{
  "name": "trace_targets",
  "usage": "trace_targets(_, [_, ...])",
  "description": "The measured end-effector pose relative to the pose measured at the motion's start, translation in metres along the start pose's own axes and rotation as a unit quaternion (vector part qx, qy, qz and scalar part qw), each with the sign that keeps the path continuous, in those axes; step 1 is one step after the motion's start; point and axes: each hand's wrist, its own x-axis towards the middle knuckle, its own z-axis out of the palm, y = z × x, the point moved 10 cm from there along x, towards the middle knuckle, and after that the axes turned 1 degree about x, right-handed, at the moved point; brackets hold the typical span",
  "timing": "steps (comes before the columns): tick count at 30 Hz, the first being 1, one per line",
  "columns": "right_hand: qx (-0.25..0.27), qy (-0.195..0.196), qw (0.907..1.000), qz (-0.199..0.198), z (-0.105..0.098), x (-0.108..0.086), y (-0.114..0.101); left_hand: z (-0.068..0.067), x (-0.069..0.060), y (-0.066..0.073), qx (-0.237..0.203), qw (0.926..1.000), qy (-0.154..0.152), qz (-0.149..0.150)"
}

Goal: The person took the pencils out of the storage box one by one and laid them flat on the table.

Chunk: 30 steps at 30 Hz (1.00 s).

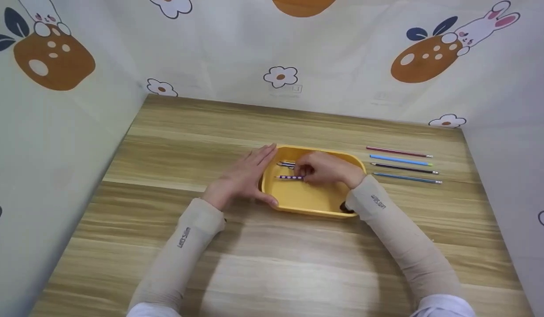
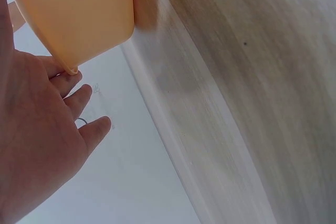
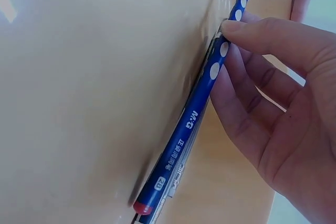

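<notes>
My right hand (image 1: 322,168) is inside the yellow plastic tray (image 1: 314,212), pinching a dark blue pencil with white dots (image 1: 290,177) between thumb and fingers. In the right wrist view the pencil (image 3: 181,124) shows a red end and a 2B mark, and my right hand (image 3: 286,77) grips its dotted part. Pens (image 1: 286,164) lie just behind it in the tray, partly hidden by the hand. My left hand (image 1: 243,176) rests against the tray's left end, fingers along the rim and thumb at the front corner. In the left wrist view, the left hand's fingers (image 2: 79,100) touch the rim.
Right of the tray, a dark red pencil (image 1: 399,152), a light blue one (image 1: 400,160), a black one (image 1: 404,168) and a blue one (image 1: 406,178) lie in a row on the wooden table (image 1: 166,141). Patterned curtains (image 1: 228,53) enclose it.
</notes>
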Motion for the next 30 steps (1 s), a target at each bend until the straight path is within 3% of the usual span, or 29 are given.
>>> trace_targets(13, [0.044, 0.005, 0.999, 0.005, -0.012, -0.008, -0.004, -0.001, -0.001, 0.001, 0.013, 0.9999, -0.001, -0.002])
trace_targets(22, [0.021, 0.026, 0.9994, -0.011, -0.025, -0.014, -0.013, -0.002, -0.002, 0.002, 0.01, 0.9998, 0.012, 0.014])
trace_targets(30, [0.031, 0.038, 0.9988, -0.001, -0.04, -0.024, -0.017, -0.002, -0.002, 0.001, 0.013, 0.9998, 0.008, 0.013])
